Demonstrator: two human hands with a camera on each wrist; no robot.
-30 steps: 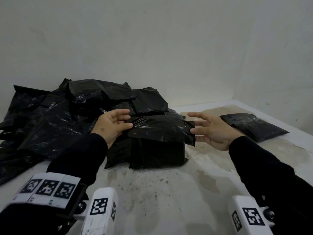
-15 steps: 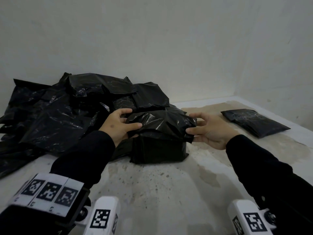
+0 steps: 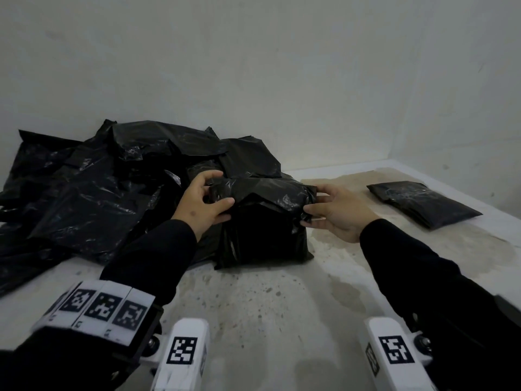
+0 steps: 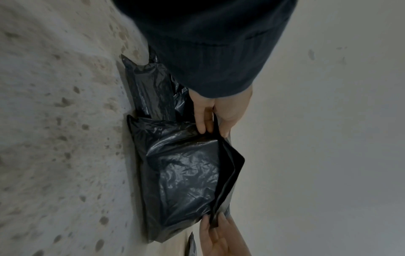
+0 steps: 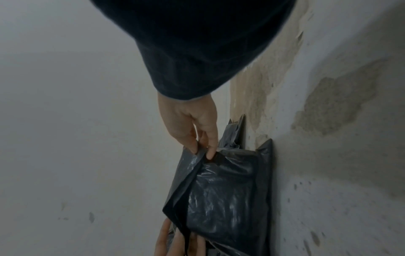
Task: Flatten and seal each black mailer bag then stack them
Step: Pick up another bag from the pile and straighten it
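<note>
Since the earlier frame, your left hand [image 3: 207, 203] and right hand [image 3: 335, 211] are gathering and pinching the flap ends of the black mailer bag [image 3: 265, 221], lying beside the unsealed pile [image 3: 98, 187]; keep folding evenly, pressing flat.

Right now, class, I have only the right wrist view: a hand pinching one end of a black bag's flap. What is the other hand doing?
Observer: The left hand pinches the opposite end of the same flap; the bag rests on the table.
Operator: Any bags already done?
Observer: One flat bag lies alone, off to the right of the right hand.
Operator: And those waiting?
Observer: A loose pile of bags sits to the left; I cannot count them.
</note>
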